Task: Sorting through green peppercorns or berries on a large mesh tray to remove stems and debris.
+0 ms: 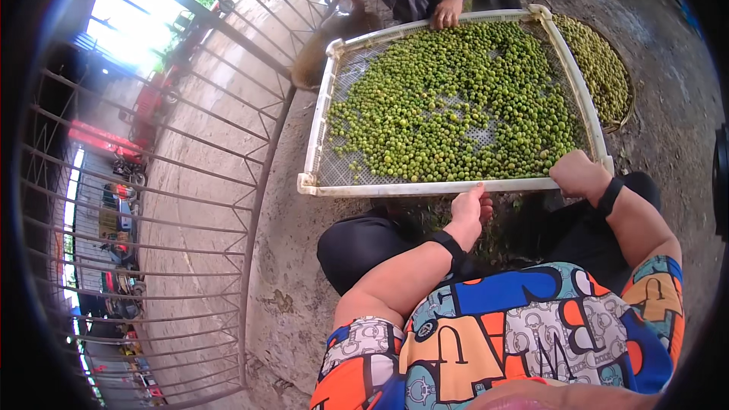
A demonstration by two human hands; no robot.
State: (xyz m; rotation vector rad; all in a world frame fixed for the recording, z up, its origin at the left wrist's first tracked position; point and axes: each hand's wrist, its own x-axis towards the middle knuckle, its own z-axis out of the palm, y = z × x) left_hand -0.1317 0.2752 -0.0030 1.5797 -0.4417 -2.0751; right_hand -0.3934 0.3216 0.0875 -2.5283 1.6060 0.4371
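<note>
A white plastic mesh tray [398, 189] full of small round green fruits [444, 119] is held up in front of me over my knees. My left hand [470, 205] grips the middle of its near rim, thumb on top. Near the tray's right corner, my right hand [576, 173] is closed over the same rim. The fruits lie spread over most of the mesh, which shows through at the left side and in patches near the middle.
Across the tray another person's hand [447, 10] holds the far rim. A round woven basket [626, 108] of paler fruits [595, 62] stands on the ground at the right. Metal railings [259, 199] run along the left. Beside the tray's far left corner is a brownish object [307, 62], unclear.
</note>
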